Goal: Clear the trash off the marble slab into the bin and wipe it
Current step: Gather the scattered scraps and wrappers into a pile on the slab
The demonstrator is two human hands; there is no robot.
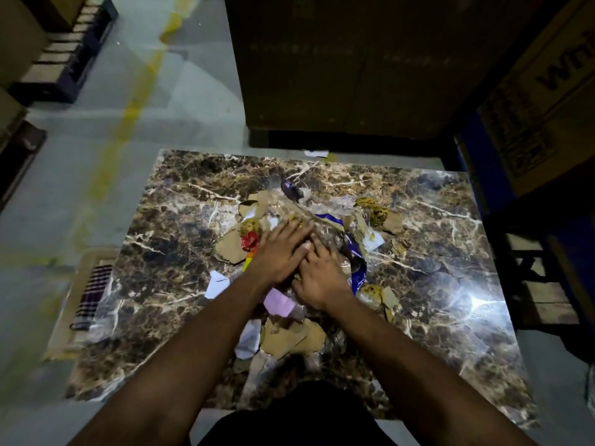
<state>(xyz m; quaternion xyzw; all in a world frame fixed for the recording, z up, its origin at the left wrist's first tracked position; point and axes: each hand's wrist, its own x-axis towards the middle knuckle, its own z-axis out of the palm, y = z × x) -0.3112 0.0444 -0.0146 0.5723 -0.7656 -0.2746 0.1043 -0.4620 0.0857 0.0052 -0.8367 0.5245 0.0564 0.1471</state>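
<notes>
A brown veined marble slab (pixel 167 220) lies in front of me with a heap of trash in its middle. The heap holds torn cardboard pieces (pixel 289 338), a blue wrapper (pixel 357 262), a red crumpled scrap (pixel 249 241), pink paper (pixel 278 302), white paper bits (pixel 216 283) and clear plastic. My left hand (pixel 278 252) lies flat on top of the heap, fingers straight and pointing up-right. My right hand (pixel 318 275) presses down beside it, fingers spread over the plastic, partly under the left hand's fingertips. No bin is in view.
A checked cloth (pixel 93 292) lies off the slab's left edge on a cardboard sheet. Large cardboard boxes (pixel 338 66) stand behind the slab and at the right (pixel 541 91). A grey floor with a yellow line (pixel 128 114) runs to the left.
</notes>
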